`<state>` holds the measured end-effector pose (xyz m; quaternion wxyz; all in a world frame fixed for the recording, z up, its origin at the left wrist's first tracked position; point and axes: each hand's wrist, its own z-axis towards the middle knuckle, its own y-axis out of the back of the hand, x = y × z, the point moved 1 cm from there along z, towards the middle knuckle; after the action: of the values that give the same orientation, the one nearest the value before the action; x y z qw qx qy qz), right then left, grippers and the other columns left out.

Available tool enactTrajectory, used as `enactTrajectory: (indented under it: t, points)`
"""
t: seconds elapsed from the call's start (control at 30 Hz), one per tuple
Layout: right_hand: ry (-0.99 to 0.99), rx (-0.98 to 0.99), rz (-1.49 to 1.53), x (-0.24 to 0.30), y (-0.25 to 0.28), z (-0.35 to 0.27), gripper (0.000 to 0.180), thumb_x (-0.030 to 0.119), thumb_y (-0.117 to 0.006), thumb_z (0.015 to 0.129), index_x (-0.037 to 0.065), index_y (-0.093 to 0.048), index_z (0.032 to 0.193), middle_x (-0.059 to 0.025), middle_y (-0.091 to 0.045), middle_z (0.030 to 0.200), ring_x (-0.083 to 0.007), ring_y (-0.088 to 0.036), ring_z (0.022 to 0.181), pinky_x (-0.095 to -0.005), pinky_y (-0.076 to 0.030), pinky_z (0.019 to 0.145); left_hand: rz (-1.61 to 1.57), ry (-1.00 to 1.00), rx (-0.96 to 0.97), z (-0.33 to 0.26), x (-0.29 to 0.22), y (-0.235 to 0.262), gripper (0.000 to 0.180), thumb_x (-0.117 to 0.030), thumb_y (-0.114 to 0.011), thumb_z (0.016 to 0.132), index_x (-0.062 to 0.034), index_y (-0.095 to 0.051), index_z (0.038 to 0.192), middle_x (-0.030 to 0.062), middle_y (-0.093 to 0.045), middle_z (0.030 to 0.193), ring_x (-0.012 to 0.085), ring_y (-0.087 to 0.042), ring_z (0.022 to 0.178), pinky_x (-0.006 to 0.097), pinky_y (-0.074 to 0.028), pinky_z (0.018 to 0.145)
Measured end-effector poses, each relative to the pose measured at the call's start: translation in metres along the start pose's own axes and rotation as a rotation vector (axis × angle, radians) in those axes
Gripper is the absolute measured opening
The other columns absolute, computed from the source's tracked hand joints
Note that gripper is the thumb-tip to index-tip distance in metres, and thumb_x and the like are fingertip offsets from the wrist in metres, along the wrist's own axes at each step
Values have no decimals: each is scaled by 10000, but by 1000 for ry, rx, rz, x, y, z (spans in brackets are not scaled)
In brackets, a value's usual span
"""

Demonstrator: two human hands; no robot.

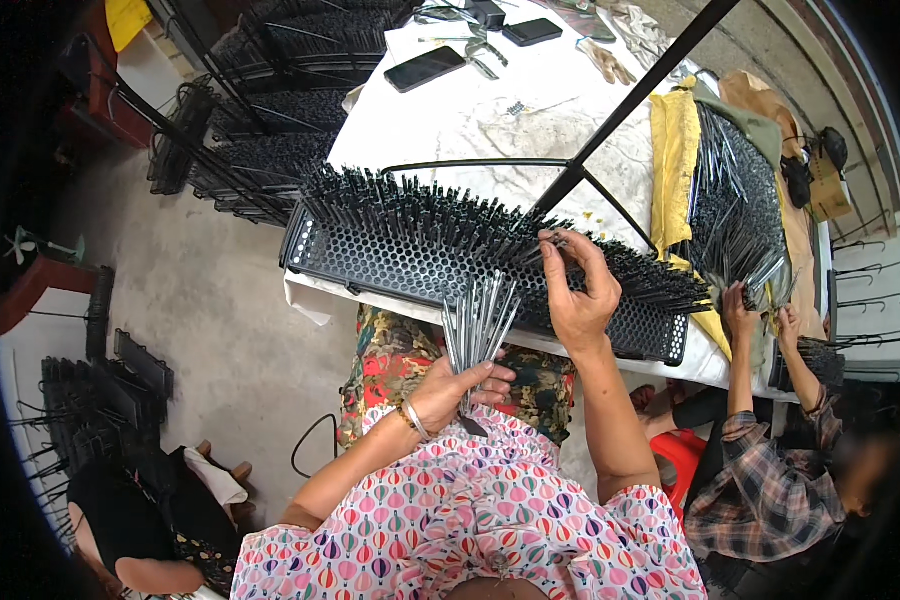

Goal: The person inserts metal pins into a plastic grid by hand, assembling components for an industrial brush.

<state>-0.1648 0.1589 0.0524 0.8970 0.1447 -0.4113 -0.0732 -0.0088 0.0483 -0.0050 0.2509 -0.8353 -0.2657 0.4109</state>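
Note:
My left hand point(448, 396) is closed around a fanned bundle of thin silver metal rods point(478, 325), their upper ends spread out over my lap. In front of me lies a long black perforated metal rack point(375, 262), its far rows filled with upright dark rods point(420, 212) and its near rows of holes bare. Over the right half of the rack, my right hand point(582, 295) pinches with thumb and fingertips among the standing rods. A thin rod seems to be between them, though the fingers partly hide it.
A black bar point(635, 100) rises from the rack over the white-covered table point(560, 110). Phones point(425, 69) and pliers point(485, 50) lie at the back. On the right, a co-worker's hands point(740, 312) touch a heap of rods point(725, 190). Loaded racks point(280, 140) stand left.

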Motion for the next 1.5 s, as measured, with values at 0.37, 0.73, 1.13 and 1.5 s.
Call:
enactTrajectory:
  t: [0.37, 0.73, 1.13, 1.5]
  points:
    - [-16, 74, 14, -8, 0, 2, 188, -10, -666, 781, -14, -620, 962, -107, -671, 868, -178, -638, 784, -270, -511, 676, -56, 26, 16, 3, -1, -2, 296, -145, -486, 943, 18, -484, 1190, 183, -611, 1047, 217, -624, 886, 311, -539, 751]
    - [173, 116, -121, -8, 4, 3, 241, -30, -640, 804, -26, -576, 1036, -108, -640, 923, -169, -646, 828, -259, -543, 704, -43, 15, 2, 6, 2, 0, 271, -136, -497, 937, 15, -504, 1163, 179, -615, 1052, 222, -631, 890, 319, -548, 744]
    - [349, 201, -352, -2, -1, 8, 261, 11, -687, 735, 35, -644, 991, -62, -650, 931, -207, -596, 827, -324, -410, 767, -53, 14, -24, 8, 4, 1, 243, -131, -504, 934, 15, -514, 1128, 164, -619, 1005, 199, -626, 845, 309, -553, 716]
    - [-466, 378, 19, 16, 17, -21, 302, 170, -712, 778, -23, -628, 995, -93, -656, 819, -123, -584, 660, -258, -448, 569, -43, -21, 42, 3, -2, -4, 261, -141, -517, 930, -11, -516, 1155, 139, -620, 994, 179, -615, 848, 296, -532, 709]
